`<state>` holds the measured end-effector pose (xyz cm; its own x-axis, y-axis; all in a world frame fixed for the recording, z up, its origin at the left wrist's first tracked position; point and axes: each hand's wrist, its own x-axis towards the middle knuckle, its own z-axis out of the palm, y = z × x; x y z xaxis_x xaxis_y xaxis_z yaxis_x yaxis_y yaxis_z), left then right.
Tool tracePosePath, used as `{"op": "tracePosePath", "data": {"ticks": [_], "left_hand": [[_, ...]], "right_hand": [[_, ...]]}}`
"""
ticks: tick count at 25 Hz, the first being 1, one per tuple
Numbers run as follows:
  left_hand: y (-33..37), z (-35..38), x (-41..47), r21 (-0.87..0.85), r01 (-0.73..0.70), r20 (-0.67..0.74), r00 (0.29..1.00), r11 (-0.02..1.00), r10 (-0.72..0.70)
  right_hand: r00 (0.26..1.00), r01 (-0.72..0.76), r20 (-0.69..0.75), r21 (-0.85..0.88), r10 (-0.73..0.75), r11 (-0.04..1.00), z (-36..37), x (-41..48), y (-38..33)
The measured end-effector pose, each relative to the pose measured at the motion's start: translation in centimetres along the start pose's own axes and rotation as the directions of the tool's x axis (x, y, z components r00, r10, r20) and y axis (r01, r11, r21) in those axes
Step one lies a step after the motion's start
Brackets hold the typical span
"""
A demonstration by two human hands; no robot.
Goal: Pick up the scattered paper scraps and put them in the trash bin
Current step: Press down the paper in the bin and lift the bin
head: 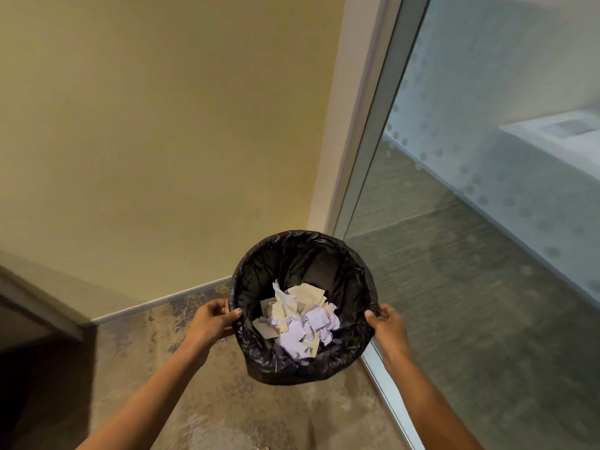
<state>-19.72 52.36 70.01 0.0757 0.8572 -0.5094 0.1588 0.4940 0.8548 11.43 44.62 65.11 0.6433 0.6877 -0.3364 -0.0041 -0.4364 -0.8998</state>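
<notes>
You are gripping the bin [256, 267] by its rim, left hand [212, 319] and right hand [388, 326] each curling over an edge, fingertips partly hidden. Scraps [298, 319] are hiding its bottom.

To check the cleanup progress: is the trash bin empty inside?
No, a pile of white and beige paper scraps lies inside the trash bin, which the left hand and right hand hold by its rim.

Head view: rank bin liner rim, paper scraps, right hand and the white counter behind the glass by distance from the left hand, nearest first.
1. Bin liner rim: gripped by the left hand.
2. Paper scraps: inside, centre.
3. Right hand: gripping the opposite rim.
4. White counter: far right, beyond the glass partition.
</notes>
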Motion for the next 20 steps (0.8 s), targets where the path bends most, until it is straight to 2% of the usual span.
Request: {"op": "tracePosePath", "data": {"ticks": [8, 13, 16, 20], "left_hand": [[0.5, 1.7, 10.5, 0.074, 0.103, -0.063, 0.993, 0.992, -0.098], [-1.0, 3.1, 16.6, 0.117, 0.166, -0.097, 0.983, 0.979, -0.155], [-2.4, 4.1, 20.5, 0.114, 0.227, -0.165, 0.964, 0.967, -0.207], [-4.3, 5.2, 26.7, 0.133, 0.289, -0.199, 0.945, 0.948, -0.26]], "right_hand": [[0.999, -0.042, -0.005, -0.079, 0.042, 0.996, 4.3, 8.0, 0.3], [0.995, -0.104, -0.003, -0.172, 0.105, 0.98, 6.3, 13.4, 1.1], [0.991, -0.136, -0.021, -0.231, 0.135, 0.964, 8.2, 16.7, 2.1], [0.989, -0.138, 0.0, -0.305, 0.145, 0.942, 11.9, 21.9, 4.5]]}}
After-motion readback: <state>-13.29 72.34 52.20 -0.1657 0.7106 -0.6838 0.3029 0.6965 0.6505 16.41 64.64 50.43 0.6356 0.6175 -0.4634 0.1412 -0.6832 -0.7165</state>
